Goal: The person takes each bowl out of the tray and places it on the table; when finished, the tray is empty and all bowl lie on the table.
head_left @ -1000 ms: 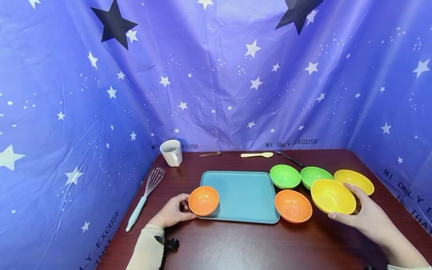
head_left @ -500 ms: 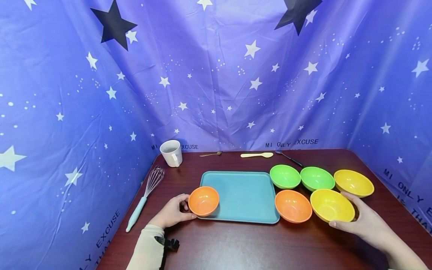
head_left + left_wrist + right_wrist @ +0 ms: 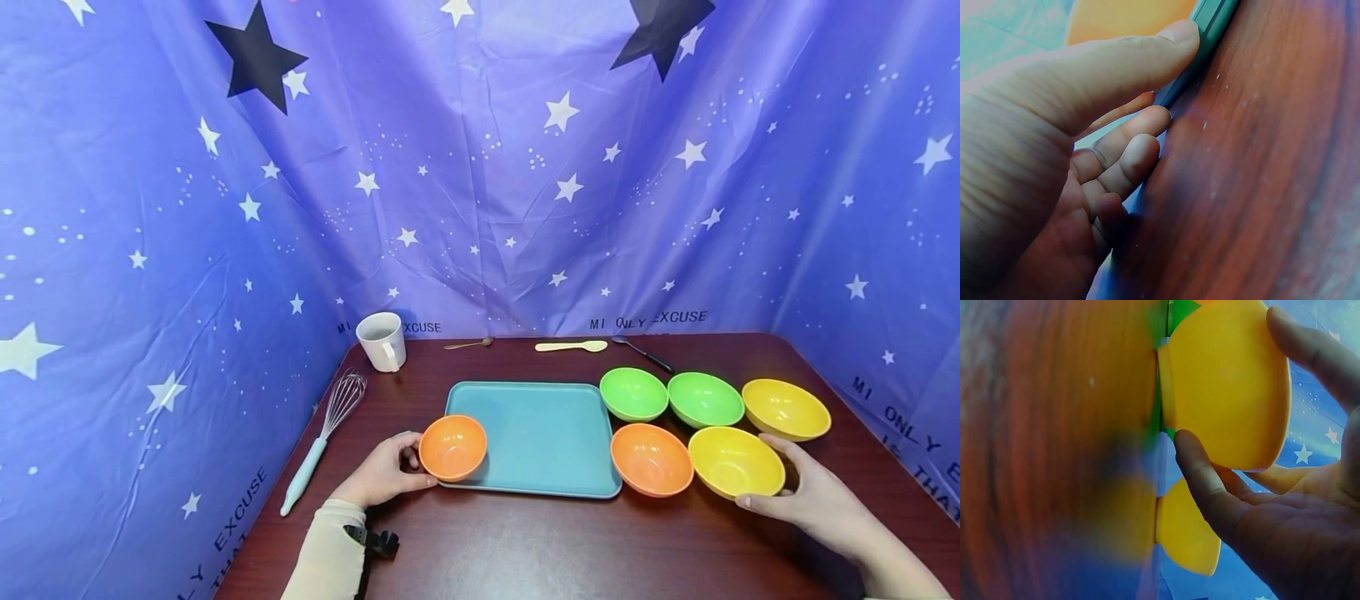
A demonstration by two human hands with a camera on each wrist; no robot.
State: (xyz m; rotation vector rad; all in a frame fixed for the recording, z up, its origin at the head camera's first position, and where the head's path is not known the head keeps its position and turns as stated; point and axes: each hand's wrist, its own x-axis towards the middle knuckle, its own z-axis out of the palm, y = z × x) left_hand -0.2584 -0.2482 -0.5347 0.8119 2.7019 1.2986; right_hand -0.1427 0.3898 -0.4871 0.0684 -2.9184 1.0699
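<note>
An orange bowl (image 3: 453,448) stands over the left front corner of a blue-green tray (image 3: 536,437). My left hand (image 3: 382,468) holds its left side, thumb in front and curled fingers behind. In the left wrist view the thumb tip lies against the tray rim (image 3: 1213,22) beside the bowl; the other fingertips are close to the wooden tabletop. At the right, a yellow bowl (image 3: 737,463) is gripped at its right side by my right hand (image 3: 817,496). The right wrist view shows this bowl (image 3: 1229,381) upright, its foot at table level, fingers spread around its wall.
Beside the tray are a second orange bowl (image 3: 652,460), two green bowls (image 3: 633,395) and another yellow bowl (image 3: 787,410). A whisk (image 3: 322,442) and white mug (image 3: 381,342) are at the left. Along the back lie a cream spoon (image 3: 572,346), a small spoon (image 3: 468,343) and a black-handled utensil (image 3: 645,354).
My right hand has lowered the yellow bowl toward the front, to beside the second orange bowl; it no longer overlaps the green and other yellow bowls. My left hand has stayed in place.
</note>
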